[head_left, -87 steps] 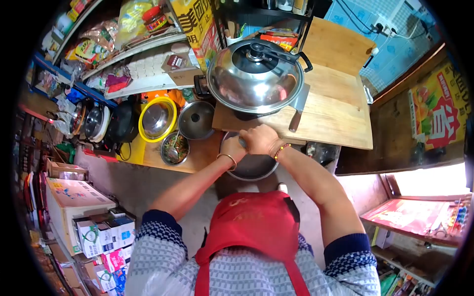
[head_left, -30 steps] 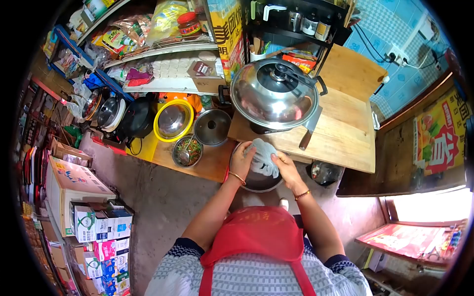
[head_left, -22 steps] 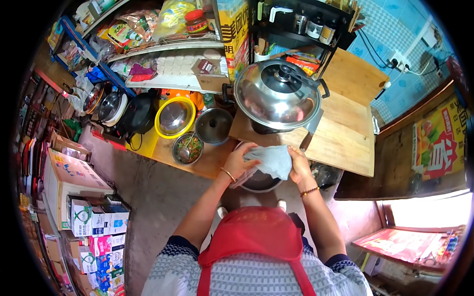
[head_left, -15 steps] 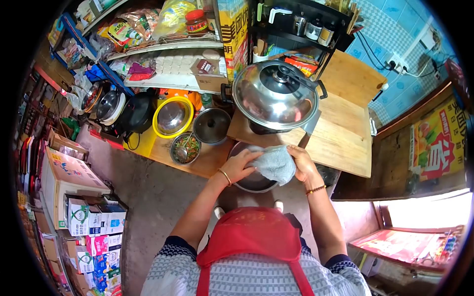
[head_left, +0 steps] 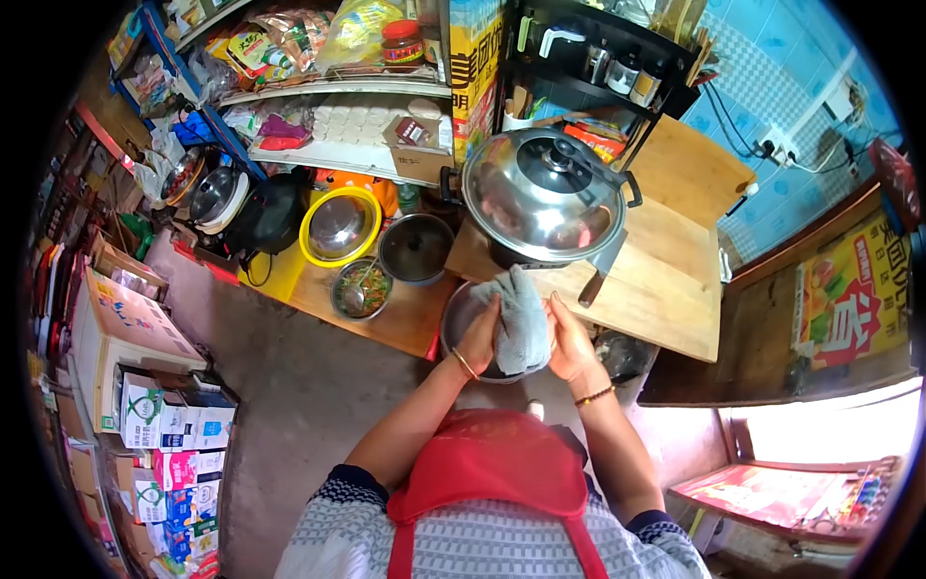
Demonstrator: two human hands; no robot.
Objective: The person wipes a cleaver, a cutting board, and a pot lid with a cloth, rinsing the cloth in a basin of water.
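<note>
A bunched grey-blue cloth point(head_left: 522, 323) hangs between my two hands, above a dark basin point(head_left: 457, 317). My left hand point(head_left: 479, 338) is closed on the cloth's left side, fingers pointing up. My right hand point(head_left: 569, 340) is at the cloth's right edge, its fingers close together; how much of the cloth it holds is partly hidden. Just beyond the hands stands a large wok with a shiny steel lid point(head_left: 516, 217). A cleaver point(head_left: 591, 288) lies to its right on the wooden board point(head_left: 666, 289), with the handle toward me.
Left of the basin are a dark round pan point(head_left: 416, 249), a bowl of chopped vegetables point(head_left: 374, 301) with a spoon, and a yellow basin point(head_left: 313, 232). Shelves point(head_left: 338, 92) rise at the back left, a black rack point(head_left: 579, 72) behind the wok. Cartons point(head_left: 145, 415) stand lower left.
The clasped hands have come apart around the cloth. Stretched out between them half a second ago, the cloth is now gathered upright, hands closer together. The view has also shifted slightly.
</note>
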